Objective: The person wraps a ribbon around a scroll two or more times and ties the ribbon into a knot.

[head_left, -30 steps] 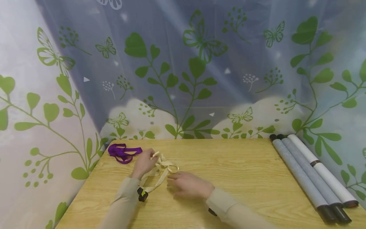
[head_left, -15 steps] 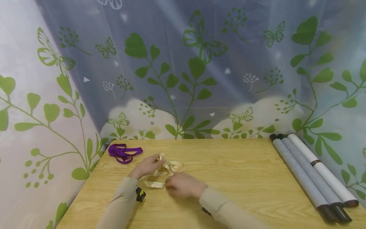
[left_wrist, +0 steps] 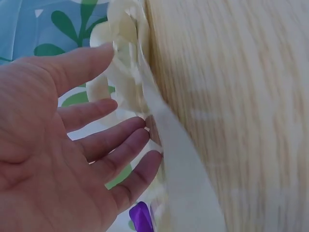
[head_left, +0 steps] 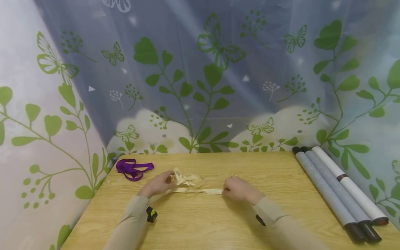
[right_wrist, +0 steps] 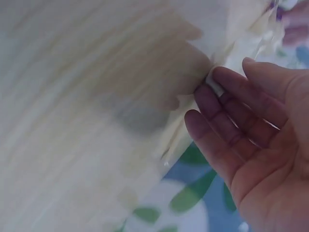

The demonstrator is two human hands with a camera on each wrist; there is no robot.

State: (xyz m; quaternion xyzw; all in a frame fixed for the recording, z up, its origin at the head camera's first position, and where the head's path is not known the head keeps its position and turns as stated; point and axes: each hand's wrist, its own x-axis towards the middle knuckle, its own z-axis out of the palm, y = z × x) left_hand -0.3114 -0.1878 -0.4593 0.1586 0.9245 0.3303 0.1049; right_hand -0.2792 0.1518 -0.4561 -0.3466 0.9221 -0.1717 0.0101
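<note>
A cream satin ribbon (head_left: 213, 191) lies on the table, part of it bunched in loops and one length stretched sideways between the hands. My right hand (head_left: 240, 188) pinches that stretched length at its right end; in the right wrist view a bit of pale ribbon (right_wrist: 214, 85) shows at the fingertips. Beside the loops is my left hand (head_left: 158, 183), its fingers loosely spread. In the left wrist view the thumb and fingers are apart, with the tips at the ribbon's (left_wrist: 181, 159) edge and looped part.
A bunched purple ribbon (head_left: 131, 169) lies at the back left of the wooden table (head_left: 200, 225). Along the right edge lie two grey rolls (head_left: 325, 191) and a white roll (head_left: 353, 189) with dark ends. A patterned curtain (head_left: 175, 69) hangs behind the table.
My right hand has taken hold of the cream ribbon and moved right, drawing a length out straight. The left hand has shifted slightly right beside the loops.
</note>
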